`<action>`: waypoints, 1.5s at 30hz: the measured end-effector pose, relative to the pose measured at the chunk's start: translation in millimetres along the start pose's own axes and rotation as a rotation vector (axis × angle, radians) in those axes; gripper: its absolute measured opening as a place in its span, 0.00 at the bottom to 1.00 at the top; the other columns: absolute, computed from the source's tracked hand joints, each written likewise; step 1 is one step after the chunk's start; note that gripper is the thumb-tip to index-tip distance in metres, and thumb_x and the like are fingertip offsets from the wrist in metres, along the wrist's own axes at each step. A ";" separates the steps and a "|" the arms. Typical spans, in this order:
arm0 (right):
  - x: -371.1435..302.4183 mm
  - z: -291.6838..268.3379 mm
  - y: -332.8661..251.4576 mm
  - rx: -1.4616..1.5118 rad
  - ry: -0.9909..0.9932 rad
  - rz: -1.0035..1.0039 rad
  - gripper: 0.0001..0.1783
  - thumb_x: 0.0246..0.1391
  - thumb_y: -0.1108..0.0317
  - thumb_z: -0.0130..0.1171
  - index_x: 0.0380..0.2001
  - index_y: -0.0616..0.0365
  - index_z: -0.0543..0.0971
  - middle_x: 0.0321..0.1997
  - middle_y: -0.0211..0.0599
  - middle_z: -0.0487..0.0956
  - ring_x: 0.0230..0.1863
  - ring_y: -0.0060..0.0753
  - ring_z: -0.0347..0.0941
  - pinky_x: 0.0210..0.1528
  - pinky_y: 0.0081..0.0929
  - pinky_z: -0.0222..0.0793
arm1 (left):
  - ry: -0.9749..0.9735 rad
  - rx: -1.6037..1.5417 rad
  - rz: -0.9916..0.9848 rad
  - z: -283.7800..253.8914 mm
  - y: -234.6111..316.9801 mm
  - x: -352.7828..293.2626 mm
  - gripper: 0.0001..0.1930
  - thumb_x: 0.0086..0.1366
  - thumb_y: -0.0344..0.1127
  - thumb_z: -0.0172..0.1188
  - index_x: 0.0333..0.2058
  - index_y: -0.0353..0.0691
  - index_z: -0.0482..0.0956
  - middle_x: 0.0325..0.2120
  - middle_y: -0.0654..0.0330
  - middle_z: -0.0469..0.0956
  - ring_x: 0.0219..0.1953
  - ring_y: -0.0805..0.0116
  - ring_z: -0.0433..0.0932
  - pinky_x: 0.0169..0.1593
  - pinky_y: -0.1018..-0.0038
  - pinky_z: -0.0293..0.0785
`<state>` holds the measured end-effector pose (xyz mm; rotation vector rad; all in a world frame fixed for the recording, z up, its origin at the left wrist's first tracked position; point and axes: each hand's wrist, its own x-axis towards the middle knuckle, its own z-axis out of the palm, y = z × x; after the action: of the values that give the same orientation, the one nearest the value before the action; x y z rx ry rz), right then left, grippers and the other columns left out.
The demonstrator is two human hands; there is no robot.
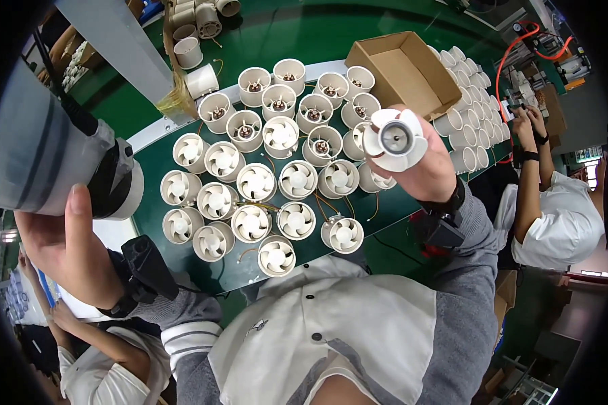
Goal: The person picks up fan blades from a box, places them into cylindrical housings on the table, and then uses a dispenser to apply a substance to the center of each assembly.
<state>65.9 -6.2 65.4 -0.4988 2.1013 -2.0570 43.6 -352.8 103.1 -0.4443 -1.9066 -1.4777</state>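
Between the fingers of my right hand (434, 165) is a white fan impeller (396, 159), raised above the table with its round metal hub facing up. My left hand (71, 256) is closed round the lower part of a large translucent white cylinder (37, 145) banded with black tape; its thumb shows and the other fingers are mostly hidden behind. Below and between my hands, round white fan housings stand on the green table (233, 273). The nearer ones hold bladed impellers (257, 182); several farther housings (245, 130) show copper coils and a bare shaft. Thin wires trail from some.
A cardboard box (405, 71) sits at the far right, beside rows of white tubes (467, 135). A grey metal post (118, 50) rises at the far left, near more white housings (188, 52). Co-workers work at both sides; one person's hands (530, 125) are at the right.
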 end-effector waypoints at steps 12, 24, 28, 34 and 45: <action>43.3 9.7 36.2 -1.241 -0.224 -0.102 0.12 0.31 0.72 0.59 0.25 0.60 0.73 0.24 0.41 0.72 0.28 0.40 0.69 0.30 0.32 0.64 | -0.013 0.037 -0.007 2.2 7.6 -1.1 0.15 0.53 0.26 0.54 0.40 0.28 0.66 0.35 0.52 0.71 0.39 0.66 0.71 0.46 0.75 0.65; 44.4 17.2 51.6 -1.563 -0.285 -0.310 0.05 0.33 0.71 0.55 0.18 0.60 0.74 0.22 0.40 0.72 0.27 0.39 0.70 0.30 0.34 0.65 | 0.004 0.028 0.013 8.1 12.6 -1.4 0.18 0.52 0.27 0.55 0.42 0.28 0.65 0.36 0.54 0.71 0.39 0.69 0.70 0.45 0.78 0.63; 48.5 5.3 37.0 -1.435 -0.423 -0.325 0.04 0.33 0.70 0.55 0.18 0.59 0.75 0.21 0.43 0.73 0.27 0.40 0.71 0.29 0.33 0.66 | -0.020 -0.009 -0.004 7.8 15.8 -1.8 0.19 0.52 0.27 0.55 0.43 0.29 0.64 0.36 0.55 0.70 0.39 0.70 0.69 0.45 0.79 0.62; 90.3 -121.5 10.5 -1.414 -0.020 0.206 0.10 0.39 0.68 0.54 0.25 0.62 0.76 0.25 0.41 0.76 0.26 0.37 0.72 0.30 0.27 0.67 | -0.015 -0.006 -0.019 6.1 17.3 -1.2 0.19 0.51 0.26 0.55 0.43 0.29 0.64 0.36 0.55 0.70 0.38 0.71 0.69 0.45 0.80 0.61; 102.6 -236.7 129.1 -1.514 0.280 0.366 0.19 0.36 0.68 0.55 0.38 0.55 0.72 0.44 0.49 0.68 0.42 0.46 0.66 0.44 0.32 0.63 | 0.027 0.059 -0.131 2.6 19.9 -2.6 0.27 0.44 0.24 0.58 0.45 0.26 0.60 0.41 0.48 0.67 0.45 0.60 0.68 0.51 0.68 0.61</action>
<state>-126.5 180.8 -40.6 0.0990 3.2052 -0.0430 57.2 -344.1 115.2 -0.2752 -1.9842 -1.4978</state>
